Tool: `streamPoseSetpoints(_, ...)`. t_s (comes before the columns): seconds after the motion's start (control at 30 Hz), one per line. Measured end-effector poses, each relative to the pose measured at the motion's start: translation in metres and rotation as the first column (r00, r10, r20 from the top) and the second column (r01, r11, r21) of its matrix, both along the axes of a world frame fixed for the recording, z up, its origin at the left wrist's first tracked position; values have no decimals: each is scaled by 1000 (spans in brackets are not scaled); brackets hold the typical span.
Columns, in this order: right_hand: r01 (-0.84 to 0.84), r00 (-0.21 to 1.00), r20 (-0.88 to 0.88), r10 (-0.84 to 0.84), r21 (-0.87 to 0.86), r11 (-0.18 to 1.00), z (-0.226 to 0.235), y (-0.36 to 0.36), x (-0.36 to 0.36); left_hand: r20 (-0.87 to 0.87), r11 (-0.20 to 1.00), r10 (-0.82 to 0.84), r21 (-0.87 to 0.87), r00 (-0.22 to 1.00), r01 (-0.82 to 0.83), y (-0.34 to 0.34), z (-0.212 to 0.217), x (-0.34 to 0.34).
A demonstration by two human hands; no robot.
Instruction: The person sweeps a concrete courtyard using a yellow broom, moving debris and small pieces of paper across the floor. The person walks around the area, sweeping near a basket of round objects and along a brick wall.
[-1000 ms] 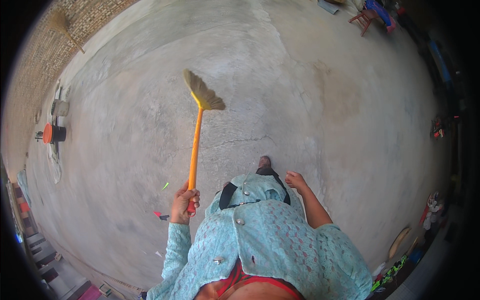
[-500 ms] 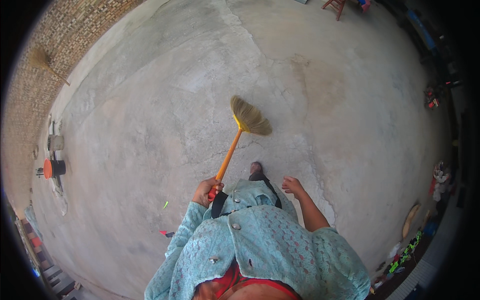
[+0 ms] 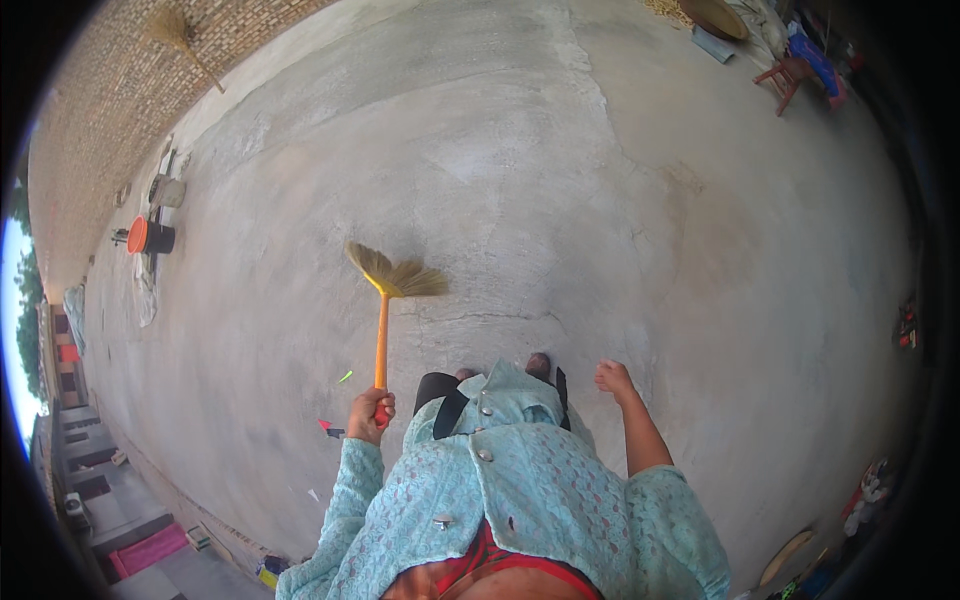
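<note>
My left hand (image 3: 369, 415) is wrapped round the red end of a broom's orange handle, left of my body. The broom (image 3: 382, 345) points away from me, with its fan of tan bristles spread at the far end over the grey concrete floor (image 3: 520, 220). Out to my right, my right hand (image 3: 614, 379) hangs free with its fingers curled closed, and nothing shows in it. Near my left hand, a small red and black scrap (image 3: 330, 429) and a thin green scrap (image 3: 345, 376) lie on the floor.
By the brick wall (image 3: 100, 140) at left stands an orange and black bucket (image 3: 150, 236). A second broom (image 3: 172, 30) leans on that wall. At far right are a wooden stool (image 3: 785, 80) and a round shallow basket (image 3: 716, 17). Assorted items (image 3: 868, 490) line the right edge.
The broom has swung left with my left hand, its handle now pointing more straight ahead. My right hand has moved slightly right. The view has turned, showing more of the far right and left edges.
</note>
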State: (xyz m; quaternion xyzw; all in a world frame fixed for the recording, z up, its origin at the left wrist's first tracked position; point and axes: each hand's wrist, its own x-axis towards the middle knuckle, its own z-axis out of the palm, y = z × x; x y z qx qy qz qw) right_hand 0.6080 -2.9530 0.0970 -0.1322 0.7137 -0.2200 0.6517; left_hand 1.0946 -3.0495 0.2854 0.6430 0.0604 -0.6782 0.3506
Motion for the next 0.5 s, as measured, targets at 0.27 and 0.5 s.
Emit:
streamPoseSetpoints(0.27,-243,970,-52,238,-156,957,23,-153,56,43,983,99,-162,994,-91,-34,19,6)
streamPoseSetpoints(0.5,-351,929,-145,341,-48,935,76,-217,64,-66,970,5,-242,998,-21,-127,25,-8)
